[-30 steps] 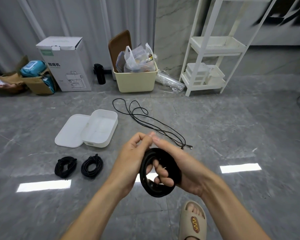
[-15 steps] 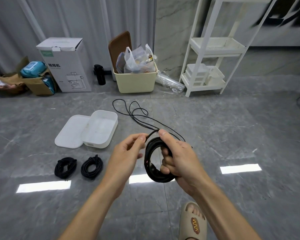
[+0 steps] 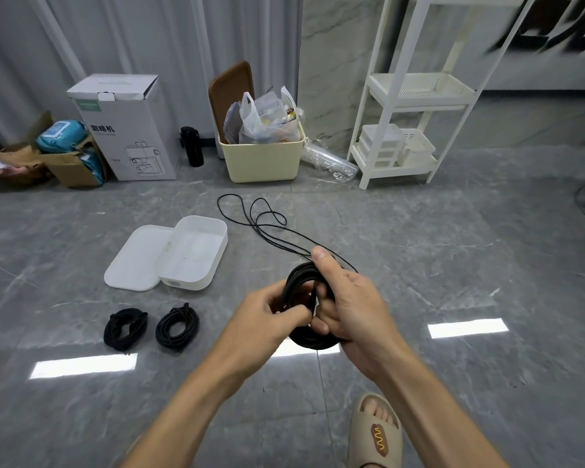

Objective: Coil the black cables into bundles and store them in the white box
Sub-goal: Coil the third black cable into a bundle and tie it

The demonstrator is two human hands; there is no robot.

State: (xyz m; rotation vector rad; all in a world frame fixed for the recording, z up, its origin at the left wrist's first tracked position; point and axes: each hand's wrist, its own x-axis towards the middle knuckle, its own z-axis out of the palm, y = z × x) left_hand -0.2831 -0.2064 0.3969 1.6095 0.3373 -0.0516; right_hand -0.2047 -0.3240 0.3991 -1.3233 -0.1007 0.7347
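Note:
My right hand (image 3: 350, 300) grips a black cable coil (image 3: 313, 340) held above the floor, thumb on its top and fingers curled through the loop. My left hand (image 3: 271, 314) pinches a strand of the same coil at its left side. A loose black cable (image 3: 260, 219) lies in loops on the floor beyond my hands. Two finished black bundles, one (image 3: 125, 328) and the other (image 3: 178, 327), lie on the floor to the left. The open white box (image 3: 217, 256) stands behind them with its lid (image 3: 134, 263) beside it.
Along the back wall stand a cardboard appliance box (image 3: 125, 130), a black bottle (image 3: 190, 151), a cream bin (image 3: 262, 160) full of bags and a white shelf unit (image 3: 402, 130). My sandalled foot (image 3: 375, 432) is at the bottom right on the grey tiled floor.
My left hand has dropped from the top of the coil to its left side and now pinches a strand there. The right hand keeps hold of the coil.

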